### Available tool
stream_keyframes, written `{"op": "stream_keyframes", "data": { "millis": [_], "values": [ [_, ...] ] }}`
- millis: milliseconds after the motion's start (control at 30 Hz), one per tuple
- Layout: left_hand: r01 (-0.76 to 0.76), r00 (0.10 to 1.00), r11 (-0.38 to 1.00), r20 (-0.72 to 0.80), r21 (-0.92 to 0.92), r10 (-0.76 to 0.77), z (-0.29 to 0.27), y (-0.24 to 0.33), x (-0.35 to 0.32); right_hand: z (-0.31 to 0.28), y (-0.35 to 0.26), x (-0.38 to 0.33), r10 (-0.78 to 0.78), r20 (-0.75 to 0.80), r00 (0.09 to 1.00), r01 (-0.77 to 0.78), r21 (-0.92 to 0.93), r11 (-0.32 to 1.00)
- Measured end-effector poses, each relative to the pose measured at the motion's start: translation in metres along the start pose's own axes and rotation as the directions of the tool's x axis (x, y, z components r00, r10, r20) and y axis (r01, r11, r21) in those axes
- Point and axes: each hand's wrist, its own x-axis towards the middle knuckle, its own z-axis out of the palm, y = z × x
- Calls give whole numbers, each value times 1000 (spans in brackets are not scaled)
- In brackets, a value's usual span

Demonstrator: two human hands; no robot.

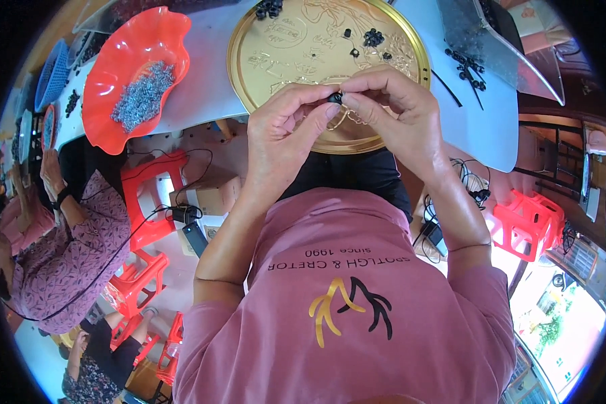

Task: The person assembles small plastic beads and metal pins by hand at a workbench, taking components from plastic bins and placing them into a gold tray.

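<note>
Between my fingertips is a small round black part [334,98], its exact kind too small to make out. My left hand [291,118] pinches it from one side with thumb and forefinger. From the other side, the thumb and forefinger of my right hand [392,104] close on it too, so the two hands nearly meet. Beneath them lies a round gold tray [276,64] with raised patterns. On its far part rest a cluster of black parts [373,38], a few loose black pieces [355,52] and another black pile [269,9].
A red wavy-edged bowl [172,37] with many small silvery metal pieces stands left. Black stemmed parts [470,71] lie right of the tray, near a clear plastic bin [518,60]. A blue basket [52,74] and another person's hand [51,174] are far left. Red stools [530,222] stand below.
</note>
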Motion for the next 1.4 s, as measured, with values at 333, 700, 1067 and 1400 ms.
{"op": "stream_keyframes", "data": {
  "millis": [333,700,1067,1400],
  "values": [
    [162,986,976,-1,-144,-164,5,5,1,6,1,-13,-323,-28,946,302,-284,910],
    [161,986,962,5,-221,-164,1,4,4,-37,40,65,-121,63,991,127,-744,656],
    [178,980,962,-46,-206,-191,-2,3,6,-30,31,51,200,79,977,-200,-8,980],
    [128,991,971,0,-204,-130,6,1,8,-13,13,26,229,13,973,-227,222,948]
  ]
}}
